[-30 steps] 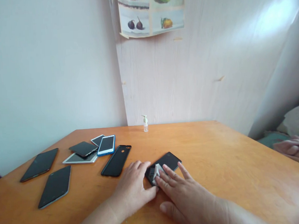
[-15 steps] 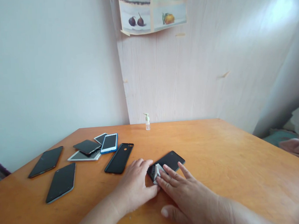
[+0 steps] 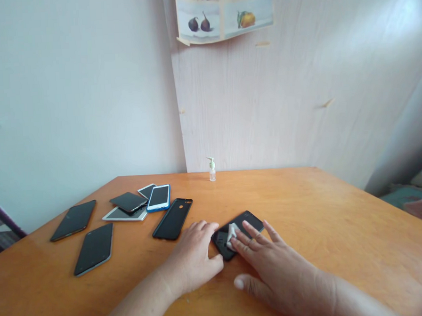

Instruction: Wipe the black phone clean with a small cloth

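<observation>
A black smartphone [image 3: 223,241] lies flat and slanted on the table in front of me. My left hand [image 3: 198,253] steadies it at the near left end, fingertips at one corner and thumb close to the other. A crumpled white tissue [image 3: 232,233] rests on the phone's dark glass. With its fingers stretched out, my right hand [image 3: 269,263] presses the tissue against the screen; its thumb is spread away over the wood. These fingers cover part of the phone's right side.
On the wooden table [image 3: 287,191], a black phone case [image 3: 172,221] lies left of my hands. Beyond it are a blue-edged phone [image 3: 159,197], a dark phone [image 3: 128,201] overlapping white ones, and two black phones [image 3: 74,220] farther left. A small pump bottle [image 3: 212,171] stands at the back edge.
The tissue under my right fingers has slid from the phone's left end toward its middle, exposing more dark glass there. My left hand stays at the phone's end. The whole view has shifted slightly.
</observation>
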Available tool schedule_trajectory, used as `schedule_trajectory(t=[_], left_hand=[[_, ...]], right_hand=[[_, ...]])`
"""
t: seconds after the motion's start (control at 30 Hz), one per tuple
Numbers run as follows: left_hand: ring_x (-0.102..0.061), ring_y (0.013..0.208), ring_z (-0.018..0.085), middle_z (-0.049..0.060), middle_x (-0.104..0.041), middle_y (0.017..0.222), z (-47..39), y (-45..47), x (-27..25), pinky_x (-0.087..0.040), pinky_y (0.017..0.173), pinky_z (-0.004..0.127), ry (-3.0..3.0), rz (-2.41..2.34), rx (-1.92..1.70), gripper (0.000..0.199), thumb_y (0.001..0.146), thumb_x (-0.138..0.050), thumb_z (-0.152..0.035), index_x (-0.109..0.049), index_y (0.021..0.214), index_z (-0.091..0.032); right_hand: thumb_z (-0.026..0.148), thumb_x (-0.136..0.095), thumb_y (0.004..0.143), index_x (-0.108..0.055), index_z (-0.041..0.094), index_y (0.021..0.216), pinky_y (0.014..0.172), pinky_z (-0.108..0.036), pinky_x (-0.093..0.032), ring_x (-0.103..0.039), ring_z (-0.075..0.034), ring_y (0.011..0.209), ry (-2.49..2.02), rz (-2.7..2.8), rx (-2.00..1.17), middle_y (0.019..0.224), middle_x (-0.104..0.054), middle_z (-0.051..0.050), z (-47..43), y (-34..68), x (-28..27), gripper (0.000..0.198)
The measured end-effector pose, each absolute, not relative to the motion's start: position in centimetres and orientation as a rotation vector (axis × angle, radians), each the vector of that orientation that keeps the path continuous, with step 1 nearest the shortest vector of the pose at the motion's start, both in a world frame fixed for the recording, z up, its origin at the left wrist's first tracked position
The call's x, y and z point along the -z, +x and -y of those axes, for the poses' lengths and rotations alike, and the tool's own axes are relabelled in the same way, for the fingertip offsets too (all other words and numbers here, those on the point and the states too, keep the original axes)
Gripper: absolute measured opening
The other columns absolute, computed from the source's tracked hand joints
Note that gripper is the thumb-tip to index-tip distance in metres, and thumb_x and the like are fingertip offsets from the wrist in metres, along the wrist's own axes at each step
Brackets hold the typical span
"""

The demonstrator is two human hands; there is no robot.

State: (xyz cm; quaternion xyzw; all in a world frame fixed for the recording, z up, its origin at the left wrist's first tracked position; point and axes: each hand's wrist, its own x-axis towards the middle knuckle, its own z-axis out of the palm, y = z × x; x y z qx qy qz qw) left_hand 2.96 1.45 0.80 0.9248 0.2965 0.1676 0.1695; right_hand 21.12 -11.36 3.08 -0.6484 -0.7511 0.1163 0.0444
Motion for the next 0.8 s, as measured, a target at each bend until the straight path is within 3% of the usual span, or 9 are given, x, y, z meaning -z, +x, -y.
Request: schedule_trajectory(t=[0.13,0.3,0.37,0.57,0.8], left_hand=[[-0.052,0.118,0.028,0.009,-0.058,0.123,-1.3,3.0,-0.9,-0.038,0.106,0.041,2.635,-0.85,-0.454,0.055,0.071,-0.061,-0.023,-0.053,0.126,-0.022],[-0.054,0.116,0.029,0.008,-0.059,0.122,-1.1,3.0,-0.9,-0.041,0.102,0.042,2.622,-0.847,-0.498,0.055,0.071,-0.066,-0.029,-0.053,0.125,-0.024],[-0.054,0.114,0.029,0.008,-0.06,0.12,-1.1,3.0,-0.8,-0.042,0.1,0.042,2.616,-0.855,-0.515,0.053,0.072,-0.067,-0.031,-0.053,0.123,-0.024],[-0.054,0.114,0.03,0.008,-0.06,0.118,-1.2,3.1,-0.7,-0.042,0.1,0.043,2.614,-0.859,-0.507,0.055,0.071,-0.07,-0.033,-0.053,0.122,-0.022],[-0.056,0.111,0.03,0.008,-0.061,0.118,-1.1,3.3,-0.5,-0.043,0.097,0.042,2.581,-0.872,-0.532,0.058,0.069,-0.072,-0.032,-0.052,0.123,-0.022]], right_hand=[[0.066,-0.033,0.094,-0.039,0.013,0.148,0.112,-0.072,0.0,-0.011,-0.04,0.146,-2.197,2.108,-0.15,0.155,-0.032,-0.015,10.8,22.1,-2.5,0.075],[0.06,-0.036,0.096,-0.026,0.025,0.153,0.116,-0.065,-0.004,-0.013,-0.033,0.147,-1.802,2.326,-0.41,0.158,-0.026,-0.008,11.5,20.7,-2.5,0.068],[0.058,-0.036,0.097,-0.027,0.027,0.153,0.116,-0.065,-0.006,-0.015,-0.033,0.147,-1.781,2.324,-0.387,0.157,-0.028,-0.007,11.3,21.1,-2.3,0.064],[0.063,-0.028,0.097,-0.045,0.015,0.145,0.111,-0.073,-0.003,-0.014,-0.038,0.146,-2.258,1.995,-0.076,0.153,-0.038,-0.015,9.6,24.0,-1.4,0.071],[0.06,-0.03,0.098,-0.026,0.028,0.153,0.114,-0.069,-0.007,-0.013,-0.032,0.148,-1.801,2.34,-0.377,0.158,-0.027,-0.004,10.5,20.9,-2.2,0.064]])
